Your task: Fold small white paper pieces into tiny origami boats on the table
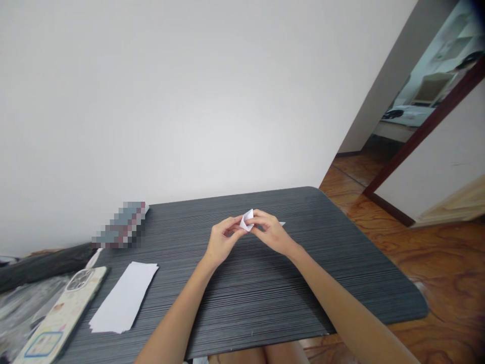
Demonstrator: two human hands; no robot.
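Both my hands meet above the middle of the dark striped table (303, 283). My left hand (222, 242) and my right hand (271, 232) pinch a small folded piece of white paper (247, 220) between thumbs and fingertips. The paper is held just over the tabletop. A tip of white paper (282, 223) shows behind my right hand.
A stack of white paper strips (125, 298) lies at the left of the table. A phone in a patterned case (62, 316) lies face down at the left edge. A blurred box (121, 225) sits at the back left. A white wall stands behind; an open doorway is at right.
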